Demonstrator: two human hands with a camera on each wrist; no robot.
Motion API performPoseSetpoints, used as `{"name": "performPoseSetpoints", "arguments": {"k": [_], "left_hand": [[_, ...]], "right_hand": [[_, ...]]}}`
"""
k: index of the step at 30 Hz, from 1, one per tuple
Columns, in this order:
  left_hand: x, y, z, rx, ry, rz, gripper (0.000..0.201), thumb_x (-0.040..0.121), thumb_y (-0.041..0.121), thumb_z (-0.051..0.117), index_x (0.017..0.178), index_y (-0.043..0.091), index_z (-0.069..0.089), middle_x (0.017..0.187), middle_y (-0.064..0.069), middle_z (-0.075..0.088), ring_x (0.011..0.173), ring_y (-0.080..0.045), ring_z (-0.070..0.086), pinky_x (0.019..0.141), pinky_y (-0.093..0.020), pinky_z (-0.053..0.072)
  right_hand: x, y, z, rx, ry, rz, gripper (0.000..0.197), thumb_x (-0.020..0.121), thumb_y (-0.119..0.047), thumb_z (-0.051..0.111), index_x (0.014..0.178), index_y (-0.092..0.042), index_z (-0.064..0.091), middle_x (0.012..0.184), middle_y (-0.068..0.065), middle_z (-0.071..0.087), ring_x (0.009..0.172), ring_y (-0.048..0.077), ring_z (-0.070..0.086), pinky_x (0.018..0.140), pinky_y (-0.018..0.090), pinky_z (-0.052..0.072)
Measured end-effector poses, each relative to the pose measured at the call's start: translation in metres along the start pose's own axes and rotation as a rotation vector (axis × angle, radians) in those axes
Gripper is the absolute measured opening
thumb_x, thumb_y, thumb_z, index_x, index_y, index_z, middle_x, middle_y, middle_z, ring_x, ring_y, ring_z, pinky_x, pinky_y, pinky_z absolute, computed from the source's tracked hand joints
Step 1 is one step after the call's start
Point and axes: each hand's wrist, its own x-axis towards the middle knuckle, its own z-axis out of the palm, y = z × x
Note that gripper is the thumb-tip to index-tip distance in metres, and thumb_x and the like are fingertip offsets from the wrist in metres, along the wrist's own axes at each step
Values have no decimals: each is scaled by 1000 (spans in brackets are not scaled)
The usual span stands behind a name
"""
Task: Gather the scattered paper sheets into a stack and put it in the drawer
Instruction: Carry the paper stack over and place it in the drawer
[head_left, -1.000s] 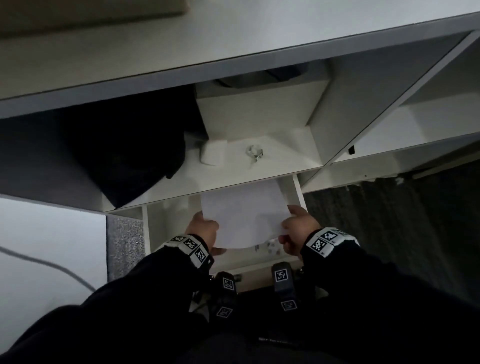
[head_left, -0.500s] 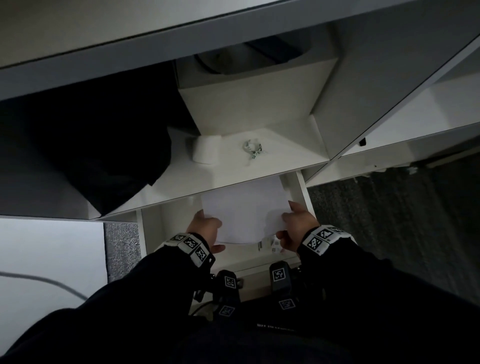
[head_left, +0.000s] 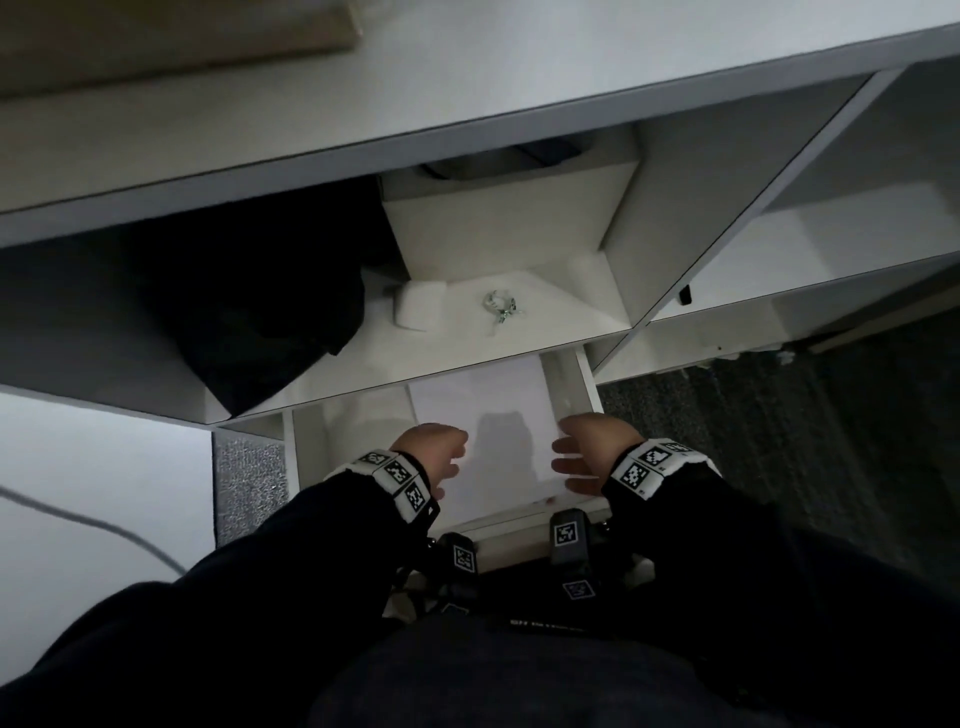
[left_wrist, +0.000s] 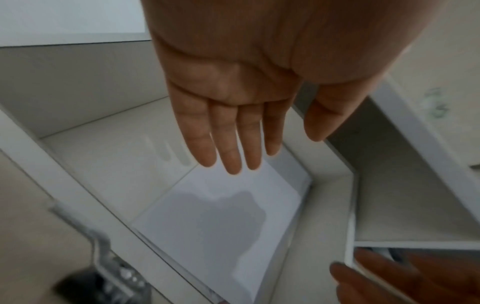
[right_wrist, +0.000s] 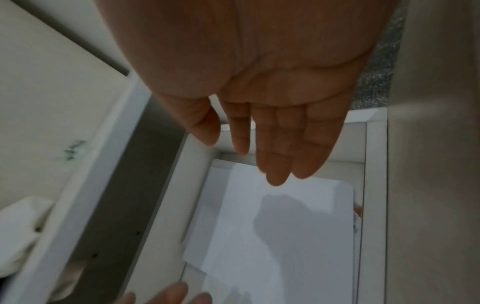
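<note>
A stack of white paper sheets (head_left: 493, 410) (left_wrist: 221, 222) (right_wrist: 280, 232) lies flat on the floor of the pulled-out white drawer (head_left: 569, 384) (left_wrist: 78, 156) (right_wrist: 374, 185), toward its right side. My left hand (head_left: 434, 452) (left_wrist: 233, 131) hovers above the stack's left edge, fingers straight, holding nothing. Over the stack's right edge my right hand (head_left: 587, 452) (right_wrist: 272, 148) hangs with straight fingers and an empty palm. Both hands cast shadows on the top sheet and stand clear of it.
Above the drawer a white shelf (head_left: 467, 358) holds a small white block (head_left: 418, 309), a metal ring clip (head_left: 500, 306) and a black bag (head_left: 249, 312). A desk top (head_left: 467, 78) overhangs. Dark carpet (head_left: 805, 441) lies right, a grey cable (head_left: 78, 519) on the white floor at left.
Both hands held the stack by its sides over the drawer; now the sheets lie flat in the drawer and both hands have let go and lifted, fingers straight.
</note>
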Motion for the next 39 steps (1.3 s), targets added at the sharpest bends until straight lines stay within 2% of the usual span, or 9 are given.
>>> {"name": "performPoseSetpoints", "arguments": {"k": [6,10,13,17,20,24,29,32,39], "left_hand": [[-55,-2,17,241,-34,280,12,91,16,54,87,13,64,77,-3,69,64,-16,61,42,-11,38],[-83,-22,31,546,-119,298,20,85,22,53,71,17,66,68,-1,72,64,-23,68,68,-26,55],[-96,-40,39,895,-186,261,25,88,25,49,87,15,71,77,-1,71,69,-21,66,71,-28,53],[-97,-62,40,1182,-148,219,29,93,33,46,100,11,65,110,-12,67,93,-25,60,78,-31,42],[-92,-66,34,1150,-165,195,44,95,38,41,119,9,64,126,-10,63,116,-27,58,88,-31,41],[-78,-54,21,1012,-168,288,42,92,37,43,116,13,67,121,-9,65,112,-27,59,97,-32,46],[-53,-28,1,807,42,441,34,92,34,51,119,21,66,117,-5,67,108,-26,62,90,-29,49],[-35,-11,-12,716,136,461,41,88,39,51,122,21,65,124,-8,65,114,-28,60,94,-30,47],[-14,3,-36,667,275,482,41,96,23,46,136,15,54,145,-7,50,133,-26,41,110,-30,31]], "right_hand": [[-58,4,-4,-403,-1,-239,14,91,-21,51,93,-12,62,81,8,68,64,22,61,55,25,43],[-82,21,0,-825,10,-314,17,87,-24,50,79,-13,61,71,2,70,61,18,63,64,29,54],[-85,40,6,-985,-37,-247,14,90,-28,51,86,-19,60,73,-2,66,61,13,63,58,22,51],[-91,50,11,-1213,-39,-243,38,89,-39,45,99,-10,67,103,10,67,99,27,63,86,32,51],[-93,46,12,-1195,-42,-276,45,89,-47,40,97,-10,64,90,7,59,99,30,61,84,33,48],[-84,35,16,-1015,53,-385,34,88,-47,45,73,-20,57,79,0,58,85,22,58,72,30,43],[-63,18,28,-754,138,-551,22,90,-36,52,96,-23,67,93,-1,67,85,18,62,76,27,48],[-48,-2,34,-548,159,-618,18,91,-28,55,100,-21,68,95,2,65,85,17,58,72,23,39],[-26,-25,35,-276,129,-643,15,90,-32,59,89,-22,69,67,-10,56,67,10,51,68,27,39]]}}
